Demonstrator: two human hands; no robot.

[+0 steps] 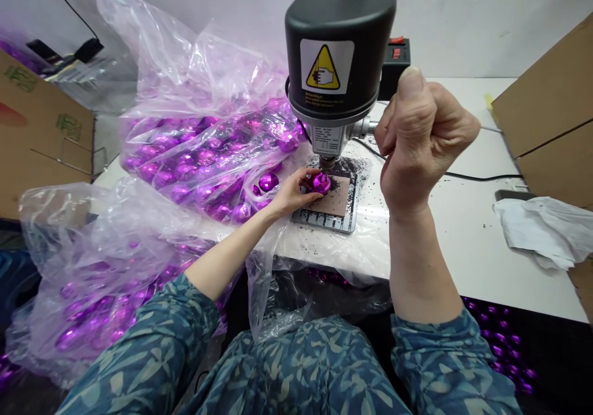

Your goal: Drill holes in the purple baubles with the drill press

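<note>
Fingers and thumb of my left hand (296,194) are closed round a shiny purple faceted ball (321,183). The ball rests on a brown board (337,200) on the metal base plate (324,222) of a small black drill press (340,50), right under its chuck (327,162). Raised at the right of the machine, my right hand (414,134) is wrapped round its side lever (369,126), whose grip is hidden by the fingers. Dark shavings lie over the board and plate.
Clear plastic bags (185,88) full of purple balls fill the left side. Cardboard boxes (41,131) stand at both sides. A black switch box (397,63) is behind the press. White cloth (546,226) and a black cable (482,177) lie at the right.
</note>
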